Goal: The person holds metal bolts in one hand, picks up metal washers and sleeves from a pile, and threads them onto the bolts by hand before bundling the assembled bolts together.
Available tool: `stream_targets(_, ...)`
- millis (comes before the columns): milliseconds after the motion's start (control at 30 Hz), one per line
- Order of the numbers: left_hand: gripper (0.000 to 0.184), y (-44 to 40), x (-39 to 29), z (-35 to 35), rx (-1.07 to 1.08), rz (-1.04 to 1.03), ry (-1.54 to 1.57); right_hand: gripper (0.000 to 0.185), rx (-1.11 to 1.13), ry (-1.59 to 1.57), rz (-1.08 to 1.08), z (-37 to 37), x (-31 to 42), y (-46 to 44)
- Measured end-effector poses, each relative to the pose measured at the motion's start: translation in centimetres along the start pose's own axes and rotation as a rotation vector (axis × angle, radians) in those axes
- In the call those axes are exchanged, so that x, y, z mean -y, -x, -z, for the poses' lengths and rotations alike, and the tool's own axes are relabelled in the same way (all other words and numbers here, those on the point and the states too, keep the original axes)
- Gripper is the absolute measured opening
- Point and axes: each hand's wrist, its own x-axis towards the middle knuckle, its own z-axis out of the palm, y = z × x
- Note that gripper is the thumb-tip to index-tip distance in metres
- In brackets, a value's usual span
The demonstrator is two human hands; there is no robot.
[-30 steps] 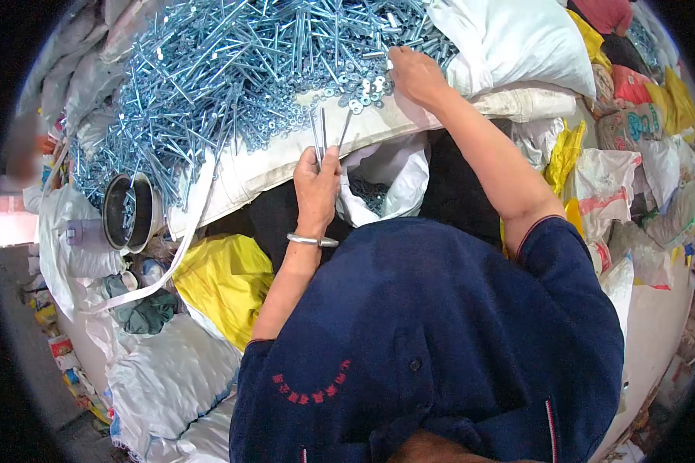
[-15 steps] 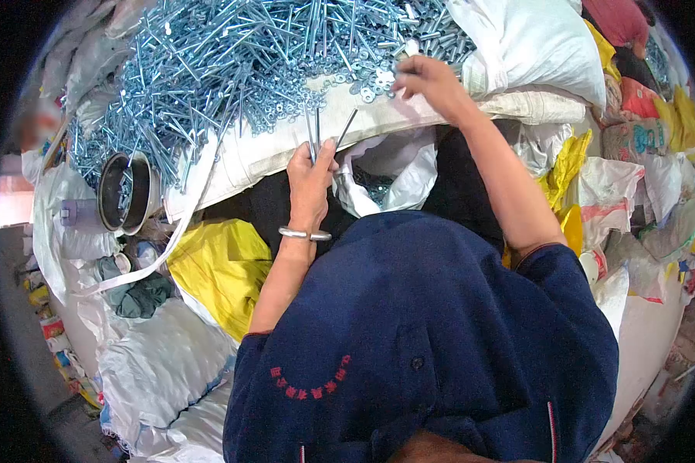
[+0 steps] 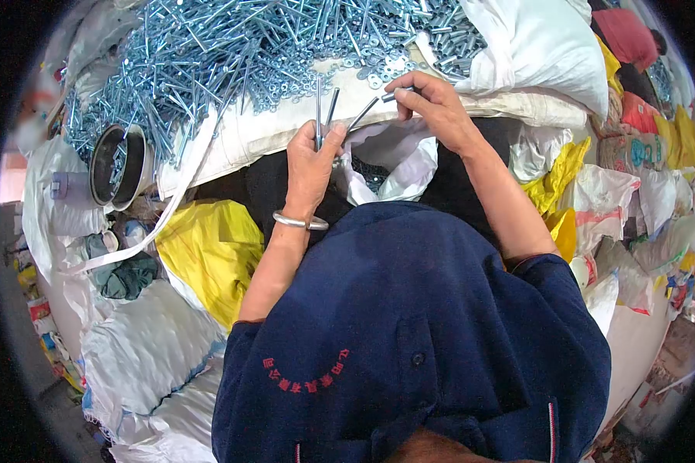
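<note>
My left hand point(image 3: 314, 158), with a bangle at the wrist, is closed on three long metal rods point(image 3: 319, 112) that fan out above its fingers. One of them slants right, its end close to my right hand point(image 3: 432, 108). Between the thumb and fingers of my right hand is a short metal sleeve point(image 3: 394, 96), near that rod's tip. Beyond both hands lies a heap of bolts point(image 3: 232, 54), with washers point(image 3: 374, 79) at its near edge. Below, between my hands, a white bag point(image 3: 409, 158) stands with its mouth open and small dark parts inside.
A round pot point(image 3: 135, 166) with some bolts sits at the left. Yellow sacking point(image 3: 212, 251) and white sacks point(image 3: 147, 339) lie at the lower left. A stuffed white sack point(image 3: 552, 58) is at the upper right. Another person's red clothing point(image 3: 625, 37) shows at the far upper right.
My right hand has moved from the heap's edge toward the rods and now shows a short sleeve in its fingers. My left hand keeps its rods. The view has shifted slightly.
</note>
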Motion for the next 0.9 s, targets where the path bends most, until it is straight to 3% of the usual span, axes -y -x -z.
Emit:
stream_targets(400,0.031,-0.5,1.1,0.6,0.000,-0.207,-0.289,0.028,0.146,0.152,-0.041,-3.6,-0.5,-1.1)
stream_targets(467,0.029,-0.4,1.2,1.0,-0.017,0.052,0.119,0.033,0.008,0.314,0.119,-2.7,0.0,-2.9)
stream_targets(533,0.026,-0.7,1.9,2.3,0.014,0.101,0.218,0.029,-0.111,0.643,0.363,-0.9,-2.1,-5.4)
stream_targets(600,0.024,-0.9,2.8,3.5,0.052,0.201,0.452,0.024,-0.095,0.828,0.360,-0.6,-3.8,-6.8)
stream_targets(667,0.023,-0.9,3.9,4.6,0.053,0.216,0.485,0.020,-0.072,1.012,0.361,-0.6,-4.9,-7.4)
stream_targets(733,0.022,-0.7,4.7,5.5,0.090,0.278,0.637,0.016,-0.005,1.386,0.416,-1.4,-5.0,-7.1)
stream_targets(800,0.024,-1.0,5.7,6.1,0.129,0.262,0.713,0.018,0.010,1.409,0.405,-2.6,-5.4,-7.0)
stream_targets(900,0.024,-1.2,5.9,6.2,0.263,0.200,0.791,0.023,0.020,1.141,0.484,-3.7,-5.0,-6.6)
